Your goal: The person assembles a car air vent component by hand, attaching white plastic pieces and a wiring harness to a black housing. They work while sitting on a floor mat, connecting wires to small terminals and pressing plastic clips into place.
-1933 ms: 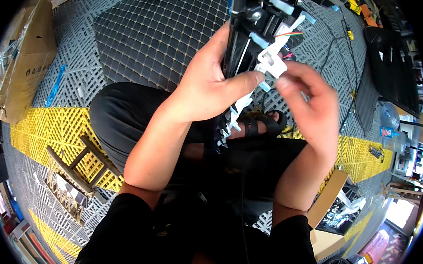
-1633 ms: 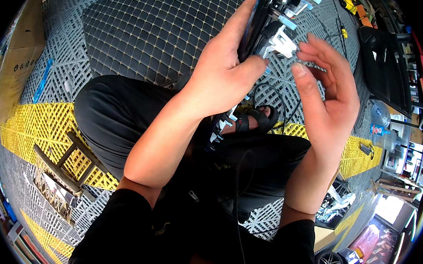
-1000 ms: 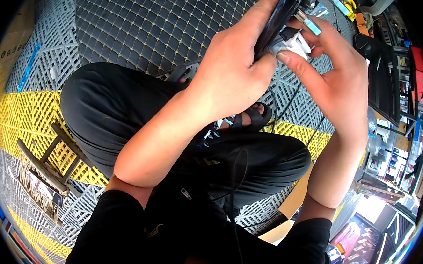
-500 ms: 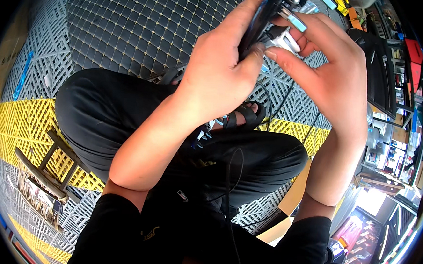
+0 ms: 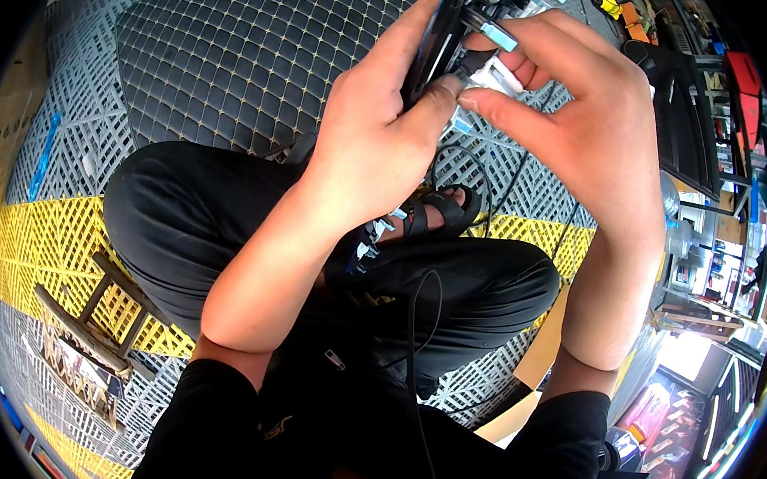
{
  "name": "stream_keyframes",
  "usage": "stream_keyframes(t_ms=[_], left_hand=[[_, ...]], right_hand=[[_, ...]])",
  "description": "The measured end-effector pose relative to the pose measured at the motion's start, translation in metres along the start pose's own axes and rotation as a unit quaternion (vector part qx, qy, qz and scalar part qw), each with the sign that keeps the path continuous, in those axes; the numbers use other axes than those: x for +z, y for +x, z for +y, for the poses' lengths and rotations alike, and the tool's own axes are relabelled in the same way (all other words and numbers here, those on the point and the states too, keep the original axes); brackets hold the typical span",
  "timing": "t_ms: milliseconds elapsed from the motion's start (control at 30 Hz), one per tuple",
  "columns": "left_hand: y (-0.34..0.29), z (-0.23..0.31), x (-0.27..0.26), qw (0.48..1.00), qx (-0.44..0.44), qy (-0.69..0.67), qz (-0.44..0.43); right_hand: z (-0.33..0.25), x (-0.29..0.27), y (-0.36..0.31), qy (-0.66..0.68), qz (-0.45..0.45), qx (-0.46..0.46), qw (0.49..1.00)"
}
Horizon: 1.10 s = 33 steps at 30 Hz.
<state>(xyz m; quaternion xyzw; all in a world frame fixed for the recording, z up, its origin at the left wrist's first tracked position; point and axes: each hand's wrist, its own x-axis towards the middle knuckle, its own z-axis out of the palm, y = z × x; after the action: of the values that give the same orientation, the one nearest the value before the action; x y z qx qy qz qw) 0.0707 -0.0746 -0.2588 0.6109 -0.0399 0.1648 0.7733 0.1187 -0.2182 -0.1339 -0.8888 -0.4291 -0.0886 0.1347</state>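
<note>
My left hand (image 5: pixel 375 125) is closed on a long, glossy black part (image 5: pixel 436 54) at the top of the view, its thumb pressed over the near end. Opposite it, my right hand (image 5: pixel 598 112) curls around a small white plastic piece (image 5: pixel 504 75) that looks like a connector. The right thumb and the left thumb almost meet beside this piece. A light-blue plug (image 5: pixel 499 37) juts from the black part close to my right fingers. What lies under the fingertips is hidden, and the black part's far end leaves the picture.
Beneath my arms are my crossed legs in black trousers (image 5: pixel 451 287). A quilted black mat (image 5: pixel 254 56) lies ahead on grey and yellow floor grating (image 5: pixel 42 227). Thin black cables (image 5: pixel 515 173) run near my sandal (image 5: pixel 447 213). Crowded shelving (image 5: pixel 748 165) stands at the right.
Both hands, with the black part and the white piece, have shifted slightly left in the picture. The grip of each hand looks the same.
</note>
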Motion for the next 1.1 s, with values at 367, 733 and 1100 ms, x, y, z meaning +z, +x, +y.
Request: stream_keyframes(t_ms=[367, 733, 1100], left_hand=[[-0.007, 0.012, 0.0, 0.997, 0.012, 0.072, 0.006], [-0.006, 0.004, 0.002, 0.992, 0.065, 0.103, 0.011], [-0.03, 0.032, -0.008, 1.0, -0.012, 0.0, -0.017]], right_hand=[[-0.001, -0.001, -0.005, 0.005, -0.016, 0.014, 1.0], [0.006, 0.001, -0.013, 0.079, -0.006, 0.047, 0.996], [-0.025, 0.005, -0.023, 0.11, 0.063, 0.021, 0.992]])
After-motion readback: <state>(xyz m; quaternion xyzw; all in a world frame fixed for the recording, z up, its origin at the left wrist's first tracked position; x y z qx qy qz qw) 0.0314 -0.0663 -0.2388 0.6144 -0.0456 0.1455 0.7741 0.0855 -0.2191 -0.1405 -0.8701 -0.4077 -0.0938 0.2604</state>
